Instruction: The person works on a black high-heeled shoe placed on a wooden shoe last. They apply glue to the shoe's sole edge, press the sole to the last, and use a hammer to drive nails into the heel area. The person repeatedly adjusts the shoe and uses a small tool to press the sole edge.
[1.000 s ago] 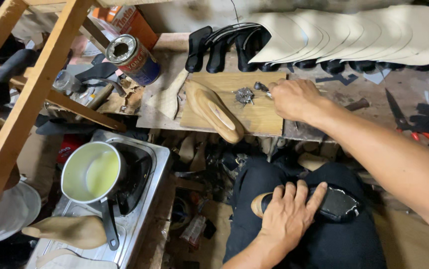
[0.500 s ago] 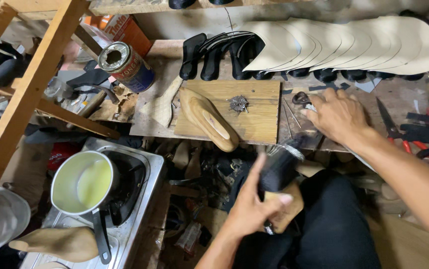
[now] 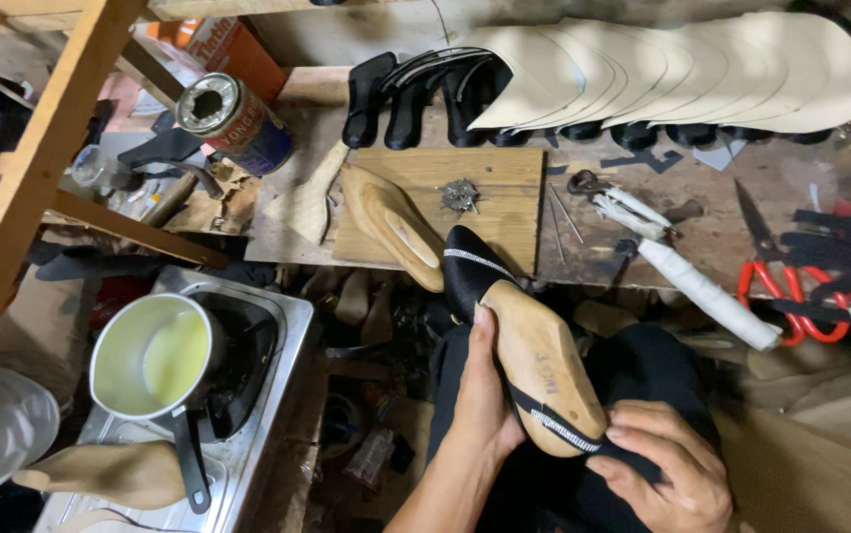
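Wood, cloth and metal at a worn workbench

The shoe last [image 3: 542,363] is smooth pale wood under matt black cloth upper [image 3: 467,276] with a glittering strap [image 3: 564,431]; the board [image 3: 504,202] at the workbench's [image 3: 702,232] front edge is raw wood, the saucepan [image 3: 154,357] dull metal, the scissors [image 3: 776,266] red-handled plastic.
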Tool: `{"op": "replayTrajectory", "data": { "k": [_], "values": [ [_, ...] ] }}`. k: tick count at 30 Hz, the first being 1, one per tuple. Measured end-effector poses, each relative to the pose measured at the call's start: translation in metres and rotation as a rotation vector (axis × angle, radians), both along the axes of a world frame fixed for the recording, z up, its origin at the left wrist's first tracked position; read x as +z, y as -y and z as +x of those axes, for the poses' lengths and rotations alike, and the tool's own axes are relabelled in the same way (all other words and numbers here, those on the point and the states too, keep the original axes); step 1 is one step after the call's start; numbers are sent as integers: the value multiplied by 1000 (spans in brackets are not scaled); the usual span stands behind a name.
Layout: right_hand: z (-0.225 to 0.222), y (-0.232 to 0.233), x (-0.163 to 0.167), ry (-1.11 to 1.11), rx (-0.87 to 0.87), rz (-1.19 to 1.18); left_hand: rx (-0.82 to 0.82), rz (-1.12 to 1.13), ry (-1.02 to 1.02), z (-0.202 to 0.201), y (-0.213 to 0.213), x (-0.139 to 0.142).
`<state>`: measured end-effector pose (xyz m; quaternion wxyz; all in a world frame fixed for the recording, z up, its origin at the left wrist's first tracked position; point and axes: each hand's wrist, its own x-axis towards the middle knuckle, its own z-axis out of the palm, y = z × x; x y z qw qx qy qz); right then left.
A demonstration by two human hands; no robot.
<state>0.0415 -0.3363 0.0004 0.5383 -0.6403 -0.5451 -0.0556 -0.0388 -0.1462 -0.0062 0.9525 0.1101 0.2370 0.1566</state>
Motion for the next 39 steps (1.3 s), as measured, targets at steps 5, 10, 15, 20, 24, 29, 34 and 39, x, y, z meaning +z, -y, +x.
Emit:
{"op": "replayTrajectory", "data": {
  "k": [5,10,15,20,24,29,34,39],
  "values": [
    [1,4,7,59,-31,21,-17,-74,-16,7,11,3],
    [7,5,24,77,28,-51,-9,-72,-47,5,17,2],
    [20,5,47,393,120,-129,-10,11,-79,1,18,5],
    [27,3,63,568,176,-186,47,131,-215,4,20,8],
    [36,2,67,668,233,-199,38,131,-223,6,22,8],
    [46,3,59,583,243,-181,-51,262,-234,2,22,8],
    [20,8,39,277,-77,-270,-50,216,-148,-2,21,1],
    [-18,4,18,-10,-173,-198,75,103,-33,1,27,-6]
  ]
}}
